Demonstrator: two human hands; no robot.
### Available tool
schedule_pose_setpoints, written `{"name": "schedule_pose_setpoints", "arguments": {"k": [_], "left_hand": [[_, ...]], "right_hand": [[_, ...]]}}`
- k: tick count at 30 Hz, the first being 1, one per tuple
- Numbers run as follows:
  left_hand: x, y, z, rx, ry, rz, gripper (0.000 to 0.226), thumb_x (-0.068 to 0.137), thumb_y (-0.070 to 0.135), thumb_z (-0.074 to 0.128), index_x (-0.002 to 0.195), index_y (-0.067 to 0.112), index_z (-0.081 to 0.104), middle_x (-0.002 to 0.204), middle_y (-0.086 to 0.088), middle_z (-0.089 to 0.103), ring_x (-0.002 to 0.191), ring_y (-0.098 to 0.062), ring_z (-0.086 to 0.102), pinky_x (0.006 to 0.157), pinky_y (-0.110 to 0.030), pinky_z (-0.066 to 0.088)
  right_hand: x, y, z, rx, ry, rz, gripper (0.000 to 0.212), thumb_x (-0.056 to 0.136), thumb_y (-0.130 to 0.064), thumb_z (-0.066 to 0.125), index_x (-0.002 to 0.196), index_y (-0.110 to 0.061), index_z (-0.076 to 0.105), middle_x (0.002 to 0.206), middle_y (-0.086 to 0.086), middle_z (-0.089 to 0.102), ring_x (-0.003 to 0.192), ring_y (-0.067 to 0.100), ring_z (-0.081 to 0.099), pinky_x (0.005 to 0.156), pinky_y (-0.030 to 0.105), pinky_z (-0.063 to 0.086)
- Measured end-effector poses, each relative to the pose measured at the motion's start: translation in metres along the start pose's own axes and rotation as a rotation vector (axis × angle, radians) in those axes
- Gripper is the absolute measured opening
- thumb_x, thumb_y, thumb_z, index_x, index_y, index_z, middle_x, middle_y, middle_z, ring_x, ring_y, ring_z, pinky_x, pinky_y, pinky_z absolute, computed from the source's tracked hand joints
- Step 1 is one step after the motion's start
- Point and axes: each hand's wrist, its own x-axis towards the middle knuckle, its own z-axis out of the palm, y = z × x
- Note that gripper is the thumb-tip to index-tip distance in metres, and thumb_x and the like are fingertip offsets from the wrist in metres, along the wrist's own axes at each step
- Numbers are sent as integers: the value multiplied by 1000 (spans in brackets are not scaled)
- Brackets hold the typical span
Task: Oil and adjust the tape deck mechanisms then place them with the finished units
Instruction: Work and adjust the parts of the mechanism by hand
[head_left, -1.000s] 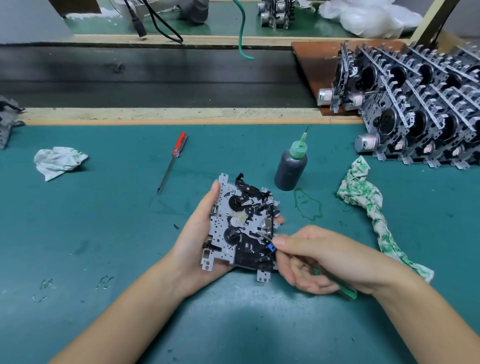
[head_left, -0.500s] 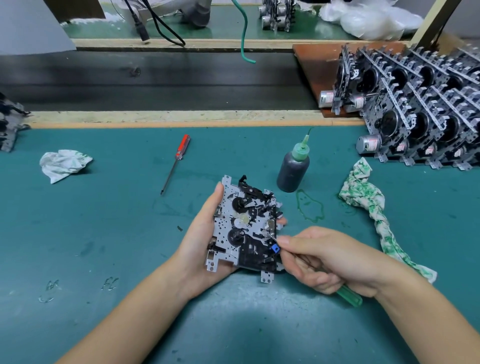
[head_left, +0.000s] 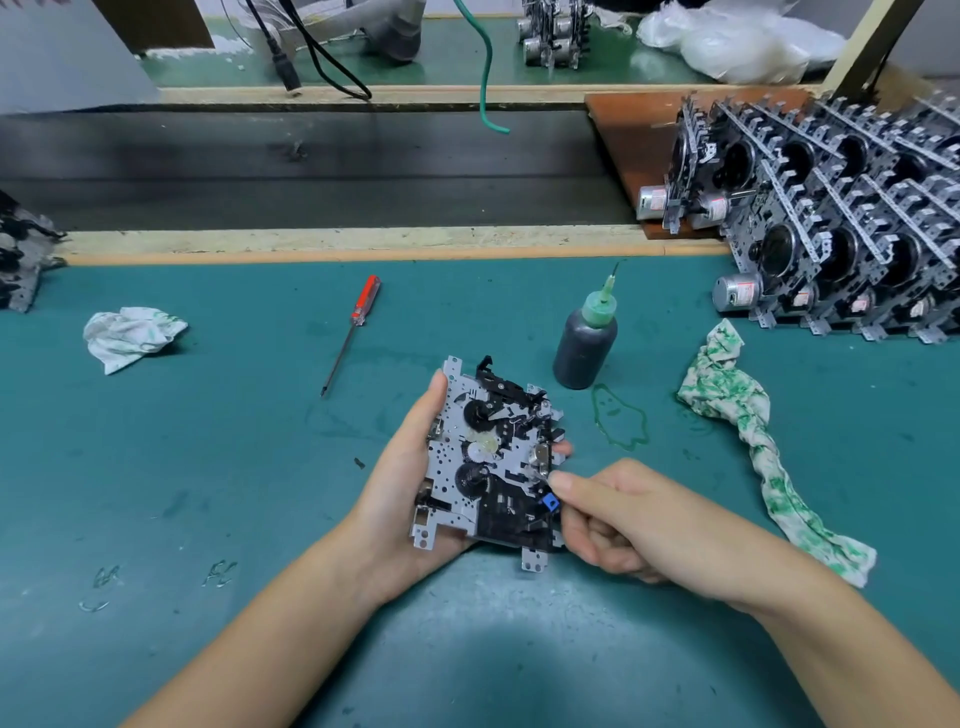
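A tape deck mechanism (head_left: 491, 457) is gripped at its edges by the left hand (head_left: 410, 483); its right side is touched by the right hand (head_left: 639, 519), whose curled fingers may conceal a tool.

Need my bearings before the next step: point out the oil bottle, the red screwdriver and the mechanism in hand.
oil bottle (head_left: 584, 348), head view, dark body.
red screwdriver (head_left: 366, 299), head view, handle.
mechanism (head_left: 447, 467), head view, grey plate.

Both forearms are bare from the bottom frame edge to the wrists, with no sleeve, glove, watch or ring, and the slim left hand (head_left: 410, 488) and right hand (head_left: 628, 525) show short, unpainted fingernails.
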Motion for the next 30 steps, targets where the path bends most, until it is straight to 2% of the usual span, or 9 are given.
{"name": "schedule_pose_setpoints", "arguments": {"k": [4, 8, 16, 22, 26, 30], "left_hand": [[-1, 1, 1, -2, -38, 13, 68, 91, 61, 33, 109, 7, 71, 117, -21, 65, 103, -30, 67, 82, -38, 57], [-2, 1, 3, 5, -41, 16, 69, 90, 61, 33, 110, 7, 71, 117, -21, 65, 103, -30, 67, 83, -39, 57], [-1, -1, 8, 70, -4, 46, 70, 90, 62, 33, 111, 7, 69, 115, -21, 66, 103, -31, 66, 88, -39, 54], [-2, -2, 10, 84, -6, 78, 67, 91, 61, 33, 108, 8, 71, 112, -21, 68, 100, -30, 68, 84, -38, 57], [-2, -3, 9, 100, 0, 89, 66, 90, 62, 33, 105, 11, 73, 110, -18, 69, 99, -28, 68, 78, -35, 58], [-1, -4, 8, 100, -1, 100, 66, 90, 63, 33, 105, 12, 73, 112, -20, 68, 103, -30, 66, 85, -38, 56]], "right_hand": [[-1, 1, 1, 97, -44, 30, 54, 100, -38, 33, 54, -15, 46, 37, -7, 29, 33, 5, 15, 35, 12, 16], [0, 3, 2, 159, -90, 49, 57, 95, -46, 35, 44, -21, 42, 37, -6, 27, 33, 5, 14, 35, 10, 14], [3, 5, -4, 115, -130, 86, 55, 94, -49, 33, 47, -21, 33, 36, -6, 24, 34, 6, 13, 37, 9, 14], [1, 3, -6, 74, -166, 72, 50, 79, -60, 37, 45, -23, 30, 37, -6, 24, 35, 7, 12, 37, 10, 13], [0, 3, -7, 34, -161, 77, 56, 92, -54, 33, 45, -23, 30, 37, -6, 25, 36, 8, 13, 38, 12, 14], [-2, 2, -5, -52, -104, 33, 57, 99, -45, 30, 47, -22, 29, 36, -6, 27, 36, 9, 18, 37, 15, 20]]}}
